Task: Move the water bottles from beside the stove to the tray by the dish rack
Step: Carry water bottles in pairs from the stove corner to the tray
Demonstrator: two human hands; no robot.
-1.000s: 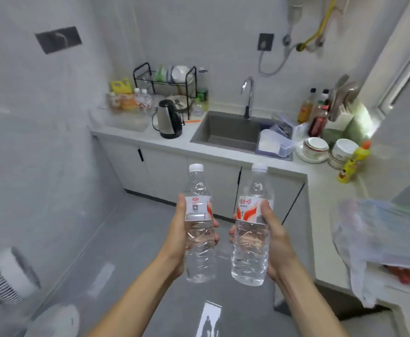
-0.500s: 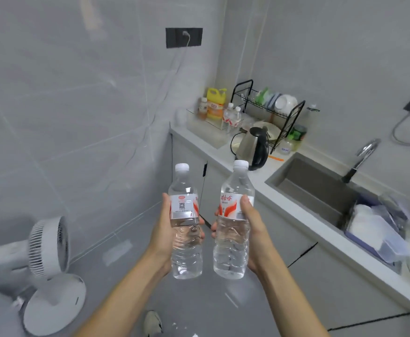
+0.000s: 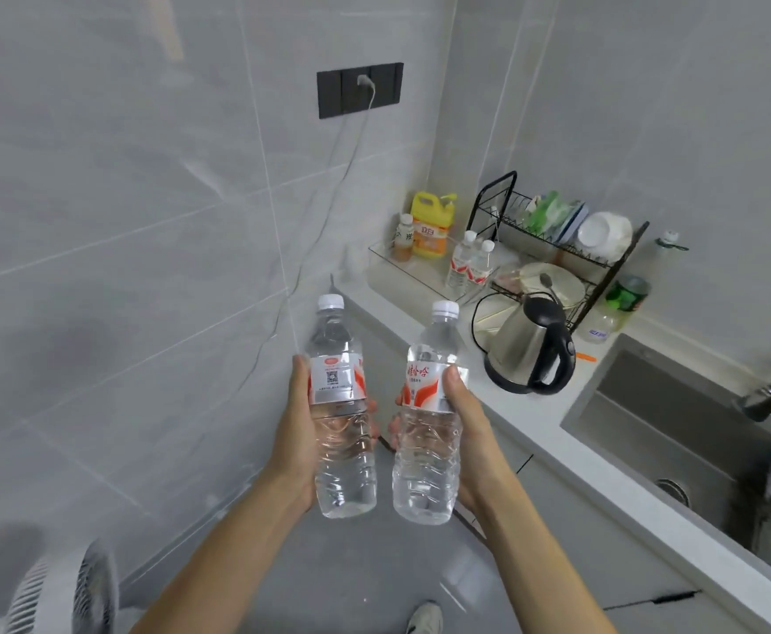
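My left hand (image 3: 294, 432) grips a clear water bottle (image 3: 340, 404) with a white cap and red-and-white label, held upright over the floor. My right hand (image 3: 468, 432) grips a second, like bottle (image 3: 429, 414) beside it, tilted slightly. Both hang in front of the counter's left end. Far back in the corner a clear tray (image 3: 383, 267) sits left of the black wire dish rack (image 3: 557, 249). Two more water bottles (image 3: 470, 265) stand in the tray at its right side, with a yellow detergent jug (image 3: 430, 224) and a small bottle (image 3: 403, 237).
A steel kettle (image 3: 530, 345) with a black handle stands on the white counter (image 3: 493, 395) between my hands and the rack. The sink (image 3: 676, 414) and tap (image 3: 767, 395) lie to the right. A white fan (image 3: 68, 592) stands on the floor at lower left. A cable hangs from the wall socket (image 3: 359, 89).
The view has swung left and come closer to the corner with the tray and dish rack. Both hands still hold their bottles, carried along toward that end of the counter.
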